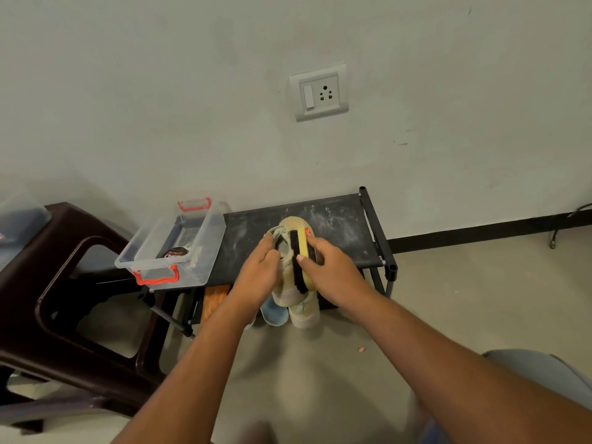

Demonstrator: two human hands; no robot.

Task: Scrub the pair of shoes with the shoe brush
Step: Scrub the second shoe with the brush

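Note:
A pale yellow-beige shoe [290, 225] is held above the black shoe rack [339, 225]. My left hand [259, 274] grips it from the left side. My right hand [333, 270] grips a yellow-backed shoe brush [302, 248], and its black bristles lie against the shoe's side. A second pale shoe [302, 310] shows below the hands on a lower level, partly hidden by them.
A clear plastic box with red handles [153, 267] sits on the rack's left end with a dark polish tin [175, 252] inside. A dark brown plastic chair [64, 283] stands at left. A blue insole [272, 312] and an orange item [213, 299] lie under the rack.

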